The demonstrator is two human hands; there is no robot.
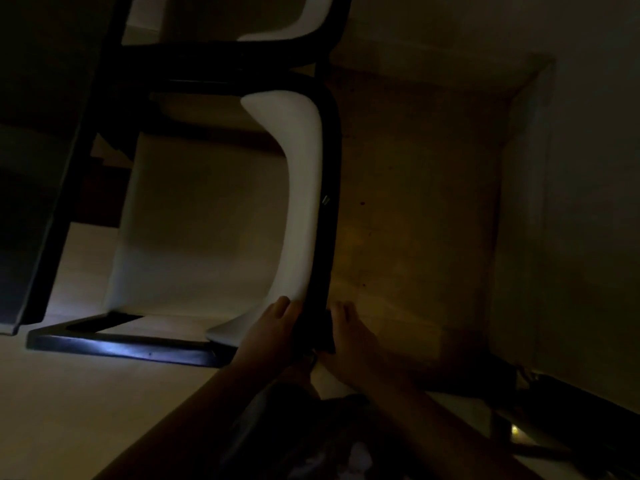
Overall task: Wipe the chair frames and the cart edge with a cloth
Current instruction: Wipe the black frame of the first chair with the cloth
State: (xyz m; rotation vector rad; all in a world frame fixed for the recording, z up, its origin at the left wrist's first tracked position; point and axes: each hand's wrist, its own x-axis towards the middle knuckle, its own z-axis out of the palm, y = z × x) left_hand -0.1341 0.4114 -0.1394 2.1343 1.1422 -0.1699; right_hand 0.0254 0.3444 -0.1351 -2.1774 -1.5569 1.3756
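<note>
The near chair [207, 216] has a white seat and back shell carried in a black frame [330, 188], whose bar runs down the shell's right side. A second chair [277, 26] of the same make stands just beyond it in dim light. The cloth cannot be made out

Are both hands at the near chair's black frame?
Yes, the left hand and right hand sit on either side of the black frame, low on the rail beside the white seat.
</note>
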